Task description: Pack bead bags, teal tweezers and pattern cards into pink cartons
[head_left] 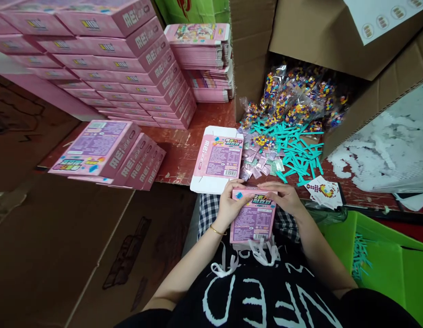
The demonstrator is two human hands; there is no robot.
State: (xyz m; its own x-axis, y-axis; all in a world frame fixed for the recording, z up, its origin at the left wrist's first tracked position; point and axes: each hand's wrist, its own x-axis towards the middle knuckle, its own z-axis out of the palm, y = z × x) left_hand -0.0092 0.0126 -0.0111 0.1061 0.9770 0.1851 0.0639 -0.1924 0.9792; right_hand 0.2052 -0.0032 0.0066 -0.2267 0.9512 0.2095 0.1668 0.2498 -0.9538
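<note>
Head view: left hand and right hand clamped on far end of small pink box, fingers curled together over its top edge, above lap, just off table edge. Flat open carton just beyond; teal sticks near right.

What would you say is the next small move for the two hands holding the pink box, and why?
Probably press the top flap shut. Both the left hand and the right hand grip the pink box at its upper end, fingers curled over the top edge, while closed boxes lie stacked to the left.
</note>
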